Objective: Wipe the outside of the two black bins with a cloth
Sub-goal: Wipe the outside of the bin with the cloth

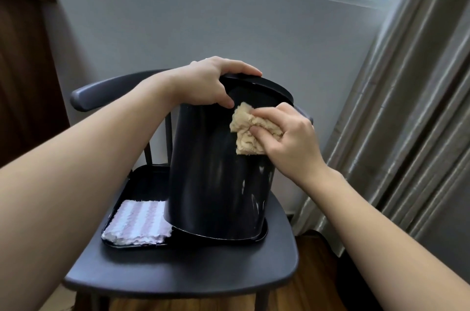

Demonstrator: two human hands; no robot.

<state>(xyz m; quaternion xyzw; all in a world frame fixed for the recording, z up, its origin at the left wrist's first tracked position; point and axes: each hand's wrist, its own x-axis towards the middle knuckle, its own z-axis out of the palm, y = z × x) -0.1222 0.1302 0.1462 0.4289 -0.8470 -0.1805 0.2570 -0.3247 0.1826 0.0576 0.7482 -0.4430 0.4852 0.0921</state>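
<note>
Black bin [216, 183] standing tilted in black tray [142, 183] on chair [178, 270]; contents hidden. Striped cloth [138, 225] lying in tray. Left hand [211, 82] gripping rim; right hand [287, 137] pinching beige cloth [248, 130] against side. Markings possibly smears; no legible writing.

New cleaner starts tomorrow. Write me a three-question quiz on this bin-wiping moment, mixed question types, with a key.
1. True or false: the left hand grips the top rim of the black bin.
2. Multiple choice: the beige cloth in the right hand is pressed against
A. the bin's side wall
B. the chair seat
C. the curtain
3. Fill in: the folded striped cloth lies on the black ____ beside the bin.

Key
1. True.
2. A. The cloth sits on the upper side wall, just below the rim.
3. Tray, which rests on the dark chair.
</note>
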